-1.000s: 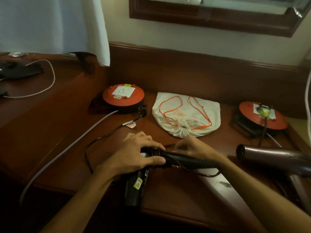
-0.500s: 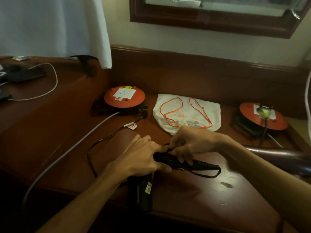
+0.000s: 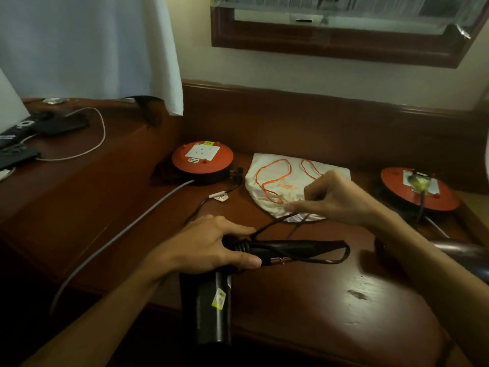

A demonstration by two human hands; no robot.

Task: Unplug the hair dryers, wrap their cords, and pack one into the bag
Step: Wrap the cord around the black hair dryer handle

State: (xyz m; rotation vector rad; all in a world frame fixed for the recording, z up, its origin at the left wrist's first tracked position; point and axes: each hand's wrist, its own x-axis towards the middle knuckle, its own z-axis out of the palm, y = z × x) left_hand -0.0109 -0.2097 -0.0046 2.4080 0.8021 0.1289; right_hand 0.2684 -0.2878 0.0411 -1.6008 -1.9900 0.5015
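Observation:
A black hair dryer (image 3: pixel 211 308) lies at the wooden desk's front edge, barrel toward me, handle (image 3: pixel 291 247) pointing right. My left hand (image 3: pixel 211 245) grips it where handle meets body. Its black cord (image 3: pixel 341 256) loops around the handle's end. My right hand (image 3: pixel 336 200) is raised above the handle and pinches a strand of that cord. Behind my right hand lies a white drawstring bag (image 3: pixel 267 176) with orange strings. A second, brownish hair dryer (image 3: pixel 449 251) lies at the right, partly hidden by my right forearm, its cord plugged into the right orange reel (image 3: pixel 420 189).
A left orange cable reel (image 3: pixel 202 160) with a white socket plate stands at the back, a grey cable (image 3: pixel 127 229) running from it toward the front left. Dark devices and a white cable (image 3: pixel 98 139) lie on the raised left surface. A white curtain (image 3: pixel 87 46) hangs above.
My right hand has left the handle and lifted up and to the right, drawing a strand of cord with it. My left hand keeps its hold on the dryer.

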